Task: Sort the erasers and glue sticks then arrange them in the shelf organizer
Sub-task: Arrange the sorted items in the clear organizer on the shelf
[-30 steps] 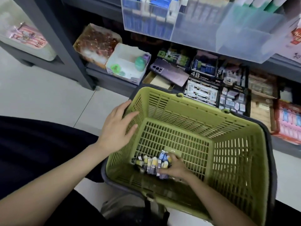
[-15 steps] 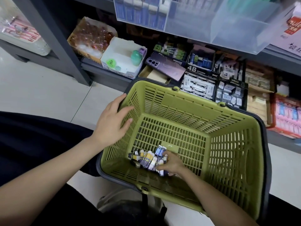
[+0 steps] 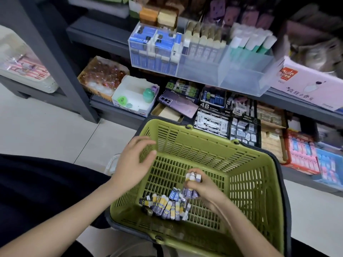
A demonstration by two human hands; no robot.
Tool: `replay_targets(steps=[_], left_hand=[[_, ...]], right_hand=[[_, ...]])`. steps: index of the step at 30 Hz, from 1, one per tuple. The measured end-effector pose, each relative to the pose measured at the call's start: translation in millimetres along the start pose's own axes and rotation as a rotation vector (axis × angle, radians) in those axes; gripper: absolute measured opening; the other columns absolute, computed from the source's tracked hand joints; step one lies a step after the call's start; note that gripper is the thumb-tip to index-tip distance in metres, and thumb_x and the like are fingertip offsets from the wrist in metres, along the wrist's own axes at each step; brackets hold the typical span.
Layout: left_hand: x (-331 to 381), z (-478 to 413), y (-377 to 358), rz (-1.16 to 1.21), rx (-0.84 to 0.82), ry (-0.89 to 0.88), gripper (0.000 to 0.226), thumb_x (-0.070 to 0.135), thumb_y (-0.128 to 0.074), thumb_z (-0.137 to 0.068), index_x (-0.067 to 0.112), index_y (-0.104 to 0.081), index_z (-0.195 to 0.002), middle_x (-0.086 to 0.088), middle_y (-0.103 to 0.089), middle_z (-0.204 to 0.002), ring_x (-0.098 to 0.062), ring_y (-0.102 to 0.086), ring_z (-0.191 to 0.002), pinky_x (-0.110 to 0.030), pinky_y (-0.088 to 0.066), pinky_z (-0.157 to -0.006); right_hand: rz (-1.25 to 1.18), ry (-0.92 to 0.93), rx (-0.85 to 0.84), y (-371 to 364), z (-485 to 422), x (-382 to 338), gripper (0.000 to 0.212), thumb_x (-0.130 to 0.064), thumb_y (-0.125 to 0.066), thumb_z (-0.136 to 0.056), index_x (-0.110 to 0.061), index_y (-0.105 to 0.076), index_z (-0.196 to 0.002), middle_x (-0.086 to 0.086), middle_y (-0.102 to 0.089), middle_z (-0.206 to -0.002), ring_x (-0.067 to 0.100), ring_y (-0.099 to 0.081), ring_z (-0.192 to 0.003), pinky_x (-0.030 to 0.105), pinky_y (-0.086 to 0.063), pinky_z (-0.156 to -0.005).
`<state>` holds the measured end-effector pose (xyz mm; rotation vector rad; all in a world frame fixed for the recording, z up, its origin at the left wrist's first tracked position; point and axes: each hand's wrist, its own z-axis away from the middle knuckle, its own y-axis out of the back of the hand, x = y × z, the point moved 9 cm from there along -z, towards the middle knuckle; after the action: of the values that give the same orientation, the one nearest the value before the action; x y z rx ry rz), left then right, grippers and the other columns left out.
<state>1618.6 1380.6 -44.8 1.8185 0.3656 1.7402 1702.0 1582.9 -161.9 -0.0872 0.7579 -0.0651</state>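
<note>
Your right hand [image 3: 202, 186] grips a bunch of glue sticks [image 3: 193, 178] above the pile [image 3: 167, 206] in the green basket [image 3: 204, 138], left hand [image 3: 133, 164] fingers apart over its rim, phone [image 3: 178, 103] lying between basket and clear shelf organizer [image 3: 241, 78].

One head-worn, wide-angle view looks forward and steeply down into the green basket [image 3: 204, 143]. It stands above and behind the basket's near rim, close enough that the basket fills the lower middle of the picture. Past the basket's far rim the view faces dark shelves [image 3: 104, 34]. The clear shelf organizer [image 3: 241, 78] sits above and behind the basket, and tiled floor [image 3: 46, 127] lies to the basket's left.
</note>
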Motion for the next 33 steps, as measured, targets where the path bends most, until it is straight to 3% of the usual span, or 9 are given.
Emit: replay_targets(steps=[3, 7, 10, 14, 21, 23, 26, 29, 33], left_hand=[[14, 4, -50, 0.77, -0.343, 0.524, 0.057, 0.055, -0.053, -0.079, 0.031, -0.049, -0.13, 0.002, -0.049, -0.135, -0.013, -0.051, -0.117, -0.033, -0.048, -0.088], [71, -5, -74, 1.287, -0.514, 0.698, 0.058, 0.059, -0.052, -0.078, 0.014, -0.07, -0.11, -0.014, -0.067, -0.114, -0.029, -0.067, -0.101, -0.047, -0.056, -0.077], [94, -22, -64, 1.464, -0.466, 0.744, 0.052, 0.056, -0.059, -0.074, 0.01, -0.077, -0.089, -0.015, -0.071, -0.102, -0.03, -0.07, -0.091, -0.043, -0.058, -0.071], [108, -42, -52, 1.522, -0.448, 0.737, 0.052, 0.057, -0.057, -0.08, 0.009, -0.075, -0.092, -0.014, -0.072, -0.096, -0.029, -0.071, -0.081, -0.041, -0.058, -0.061], [124, -64, -33, 1.474, -0.444, 0.569, 0.021, 0.031, -0.065, -0.071, 0.014, -0.076, -0.076, -0.007, -0.072, -0.078, -0.02, -0.07, -0.068, -0.033, -0.057, -0.06], [127, -69, -27, 1.461, -0.405, 0.552, 0.024, 0.027, -0.065, -0.067, 0.015, -0.071, -0.087, -0.006, -0.07, -0.078, -0.017, -0.067, -0.067, -0.03, -0.053, -0.06], [130, -81, -15, 1.492, -0.323, 0.54, 0.036, 0.021, -0.064, -0.067, 0.016, -0.059, -0.102, -0.01, -0.066, -0.084, -0.021, -0.062, -0.072, -0.031, -0.052, -0.06], [133, -89, -3, 1.531, -0.258, 0.539, 0.03, 0.018, -0.064, -0.074, 0.012, -0.058, -0.102, -0.015, -0.068, -0.083, -0.027, -0.064, -0.076, -0.036, -0.055, -0.062], [138, -99, 11, 1.531, -0.221, 0.521, 0.019, 0.016, -0.06, -0.088, 0.013, -0.057, -0.106, -0.014, -0.068, -0.078, -0.026, -0.067, -0.071, -0.035, -0.055, -0.064]], right_hand=[[-0.038, 0.28, -0.07, -21, 35, -83, 0.028, -0.002, -0.069, -0.074, -0.022, -0.062, -0.093, 0.002, -0.064, -0.081, 0.016, -0.065, -0.074, 0.039, -0.057, -0.071], [0.242, 0.645, 0.016, -45, 82, -174, 0.03, -0.014, -0.069, -0.081, -0.035, -0.059, -0.099, -0.008, -0.066, -0.083, 0.007, -0.062, -0.071, 0.024, -0.053, -0.066], [0.526, 0.854, 0.19, -55, 102, -215, 0.032, -0.03, -0.061, -0.089, -0.046, -0.047, -0.113, -0.027, -0.059, -0.105, -0.01, -0.056, -0.095, 0.011, -0.043, -0.084], [0.684, 0.915, 0.277, -60, 104, -241, 0.05, -0.049, -0.037, -0.09, -0.037, -0.029, -0.138, -0.034, -0.041, -0.124, -0.025, -0.035, -0.112, -0.002, -0.024, -0.092], [0.932, 1.01, 0.446, -65, 109, -272, 0.058, -0.051, -0.022, -0.095, -0.025, -0.033, -0.145, -0.015, -0.047, -0.127, 0.005, -0.037, -0.119, 0.024, -0.023, -0.096], [0.993, 1.016, 0.554, -66, 114, -281, 0.062, -0.057, -0.022, -0.093, -0.022, -0.041, -0.14, -0.007, -0.051, -0.12, 0.012, -0.042, -0.112, 0.031, -0.031, -0.095], [0.952, 1.075, 0.753, -61, 132, -298, 0.056, -0.063, -0.04, -0.088, -0.02, -0.062, -0.115, -0.003, -0.055, -0.093, 0.015, -0.05, -0.089, 0.031, -0.039, -0.077], [0.88, 1.126, 0.689, -64, 137, -308, 0.04, -0.053, -0.058, -0.084, -0.017, -0.071, -0.097, -0.005, -0.052, -0.07, 0.011, -0.048, -0.065, 0.025, -0.037, -0.06], [0.902, 1.151, 0.638, -73, 142, -317, 0.024, -0.031, -0.074, -0.079, -0.017, -0.071, -0.098, -0.008, -0.054, -0.072, 0.0, -0.044, -0.057, 0.015, -0.037, -0.058]])
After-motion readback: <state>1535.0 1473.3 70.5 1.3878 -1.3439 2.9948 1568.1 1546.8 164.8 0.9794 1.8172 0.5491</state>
